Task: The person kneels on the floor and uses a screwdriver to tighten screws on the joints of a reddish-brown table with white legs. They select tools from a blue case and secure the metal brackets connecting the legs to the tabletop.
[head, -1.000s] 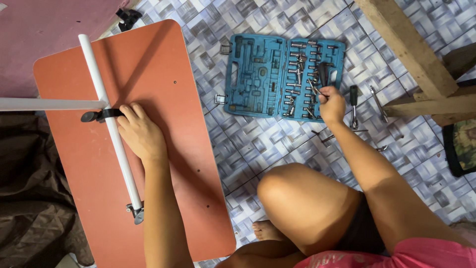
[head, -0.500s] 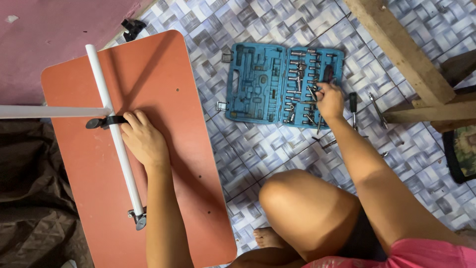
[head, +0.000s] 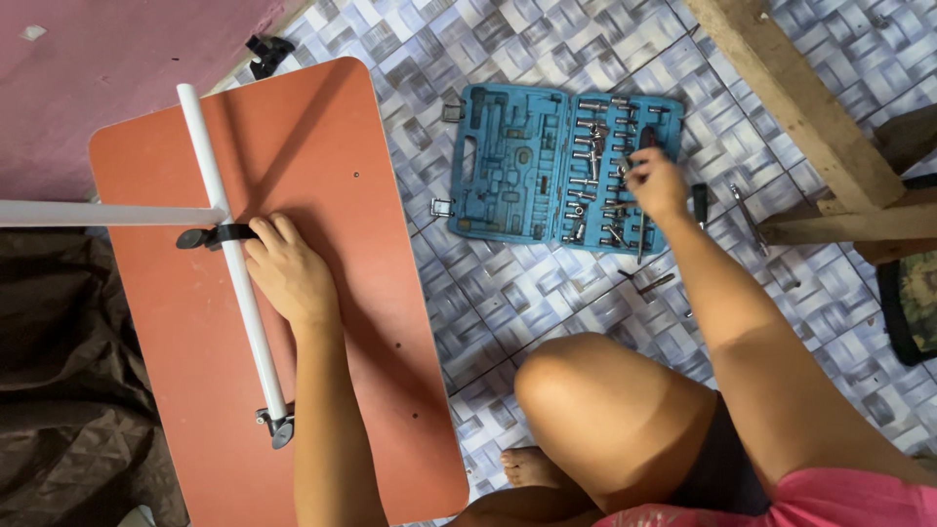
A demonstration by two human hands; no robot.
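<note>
Since half a second ago our right hand (head: 656,183) has slid a little leftward over the open blue tool case (head: 561,166), off the dark handle at the case's right edge and onto the rows of metal sockets (head: 597,185). Its fingers are curled down among the sockets; whether they pinch one we cannot tell. Our left hand (head: 285,270) has not shifted on the board: it lies palm down on the orange-brown tabletop (head: 322,195), fingers loosely together, fingertips touching the white metal tube (head: 234,263) just beside the black bracket (head: 210,235) where a second white tube (head: 98,213) meets it from the left.

That long white tube runs down the board's left part and ends in a small metal fitting (head: 278,425) near the lower edge. The board lies flat on the patterned grey tile floor (head: 547,293), the tool case just beside its upper right edge on the tiles. Right of the case a few loose tools (head: 722,210) lie on the floor, near a slanting wooden beam (head: 800,107). Our bare knee (head: 595,410) is drawn up below the case, with a foot (head: 532,466) showing under it. A dark brown cloth (head: 59,390) lies left of the board, a pink surface (head: 107,78) above it.
</note>
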